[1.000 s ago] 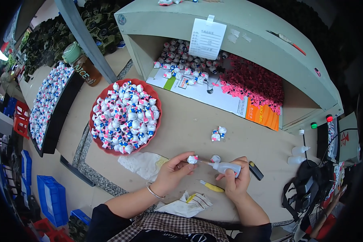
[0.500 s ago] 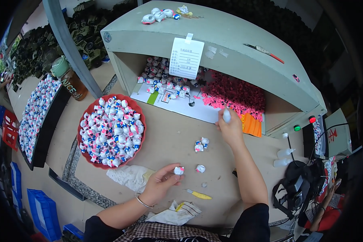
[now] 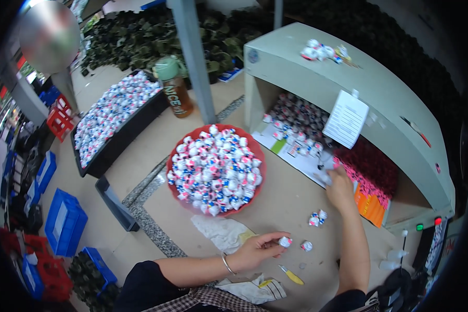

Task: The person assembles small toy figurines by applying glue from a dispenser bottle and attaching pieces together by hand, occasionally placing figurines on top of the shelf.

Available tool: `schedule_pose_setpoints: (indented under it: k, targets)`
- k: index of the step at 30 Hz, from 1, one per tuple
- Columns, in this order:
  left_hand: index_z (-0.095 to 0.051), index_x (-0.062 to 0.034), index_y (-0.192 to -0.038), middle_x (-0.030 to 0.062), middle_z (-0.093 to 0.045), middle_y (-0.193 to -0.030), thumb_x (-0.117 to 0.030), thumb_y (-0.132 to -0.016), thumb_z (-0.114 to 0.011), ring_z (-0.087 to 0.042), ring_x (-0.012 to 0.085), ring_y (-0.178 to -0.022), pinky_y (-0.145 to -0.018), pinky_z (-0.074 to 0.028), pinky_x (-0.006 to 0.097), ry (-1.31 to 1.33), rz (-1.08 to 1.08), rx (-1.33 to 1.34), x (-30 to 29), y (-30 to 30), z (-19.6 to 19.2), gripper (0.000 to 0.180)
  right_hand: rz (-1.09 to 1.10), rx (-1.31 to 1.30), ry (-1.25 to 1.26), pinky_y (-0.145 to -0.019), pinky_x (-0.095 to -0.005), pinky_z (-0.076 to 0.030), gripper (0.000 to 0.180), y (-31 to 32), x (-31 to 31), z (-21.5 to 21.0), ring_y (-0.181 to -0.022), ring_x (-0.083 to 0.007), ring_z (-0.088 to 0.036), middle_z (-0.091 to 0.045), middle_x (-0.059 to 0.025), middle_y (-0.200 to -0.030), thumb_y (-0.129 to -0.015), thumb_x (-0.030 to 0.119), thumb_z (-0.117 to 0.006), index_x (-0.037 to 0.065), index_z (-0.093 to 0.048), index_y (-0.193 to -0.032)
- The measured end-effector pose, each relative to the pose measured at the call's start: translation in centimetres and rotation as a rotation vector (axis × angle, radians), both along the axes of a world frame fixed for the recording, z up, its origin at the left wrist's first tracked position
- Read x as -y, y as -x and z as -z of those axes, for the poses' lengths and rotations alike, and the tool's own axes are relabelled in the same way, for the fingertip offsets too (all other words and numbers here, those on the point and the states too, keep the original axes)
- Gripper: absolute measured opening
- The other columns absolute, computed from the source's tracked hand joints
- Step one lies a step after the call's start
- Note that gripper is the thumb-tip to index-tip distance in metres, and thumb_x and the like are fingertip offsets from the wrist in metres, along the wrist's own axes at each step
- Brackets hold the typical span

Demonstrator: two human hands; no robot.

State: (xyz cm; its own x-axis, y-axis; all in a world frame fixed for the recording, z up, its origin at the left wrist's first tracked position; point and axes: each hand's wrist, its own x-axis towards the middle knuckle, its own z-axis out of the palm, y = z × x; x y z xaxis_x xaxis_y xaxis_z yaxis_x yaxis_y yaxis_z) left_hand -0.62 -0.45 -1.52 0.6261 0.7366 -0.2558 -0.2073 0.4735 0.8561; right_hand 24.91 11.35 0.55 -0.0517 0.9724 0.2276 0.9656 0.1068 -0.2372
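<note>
My left hand rests on the tan table and pinches a small white and red toy piece between thumb and fingers. Another such piece lies just right of it. My right hand reaches forward to the mouth of the pale green box shelf, its fingers closed on a small white piece at the printed sheet there. A pair of the little pieces lies below that hand. A red round bowl heaped with the same pieces stands to the left.
A yellow tool and crumpled cloths lie near the front edge. A black tray of pieces, a brown bottle and a grey post stand at the back left. Blue and red crates sit on the floor.
My right hand has left my left hand and reached forward into the shelf opening with a white piece. The left hand stays low, holding its small piece. The view has swung left.
</note>
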Motion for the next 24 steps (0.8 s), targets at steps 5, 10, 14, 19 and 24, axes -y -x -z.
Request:
schedule_pose_setpoints:
  k: [5, 10, 14, 19, 24]
  targets:
    - [-0.044, -0.0097, -0.125, 0.0000, -0.055, -0.093, -0.011, -0.087, -0.052, -0.051, 0.0058, -0.081, -0.073, -0.044, 0.021, -0.016, 0.066, 0.076, 0.1, -0.6, 0.7, 0.039, -0.040, -0.109, -0.064, -0.074, -0.0384, -0.043, 0.031, -2.1, 3.8, -0.4, -0.087, -0.0335, -0.053, -0.052, -0.0175, -0.092, -0.066, -0.008, -0.052, -0.002, -0.059, -0.096]
    - [-0.041, -0.0109, -0.127, -0.0013, -0.050, -0.093, -0.012, -0.087, -0.051, -0.049, 0.0059, -0.081, -0.074, -0.044, 0.021, 0.007, 0.047, 0.141, 0.3, -0.9, 1.3, 0.040, -0.080, -0.086, -0.149, -0.072, -0.0383, -0.042, 0.024, -2.6, 4.9, 0.3, -0.080, -0.0333, -0.051, -0.049, -0.0161, -0.082, -0.065, -0.008, -0.055, -0.004, -0.058, -0.088]
    - [-0.039, -0.0121, -0.129, -0.0015, -0.049, -0.099, -0.015, -0.088, -0.051, -0.049, 0.0060, -0.086, -0.076, -0.043, 0.022, 0.000, 0.059, 0.209, 0.2, -0.9, 2.3, 0.043, -0.070, -0.093, -0.165, -0.074, -0.0386, -0.040, 0.023, -2.0, 5.0, 0.5, -0.081, -0.0347, -0.049, -0.048, -0.0175, -0.082, -0.063, -0.010, -0.053, -0.005, -0.057, -0.085]
    - [-0.039, -0.0105, -0.128, -0.0028, -0.048, -0.094, -0.010, -0.086, -0.052, -0.047, 0.0057, -0.081, -0.073, -0.043, 0.022, 0.055, 0.031, 0.219, 0.6, -1.1, 1.7, 0.044, -0.074, -0.076, -0.208, -0.074, -0.0388, -0.039, 0.023, -2.5, 6.5, 0.7, -0.080, -0.0359, -0.049, -0.048, -0.0186, -0.082, -0.063, -0.012, -0.051, -0.005, -0.054, -0.084]
    - [-0.038, -0.0127, -0.129, -0.0019, -0.049, -0.107, -0.016, -0.088, -0.050, -0.051, 0.0073, -0.095, -0.081, -0.043, 0.024, 0.063, 0.123, 0.190, 0.4, -0.8, 2.0, 0.043, 0.170, -0.562, -0.198, -0.064, -0.0299, -0.043, 0.012, -4.0, 9.0, 0.1, -0.074, -0.0196, -0.052, -0.051, -0.0100, -0.083, -0.072, -0.009, -0.051, -0.002, -0.054, -0.080]
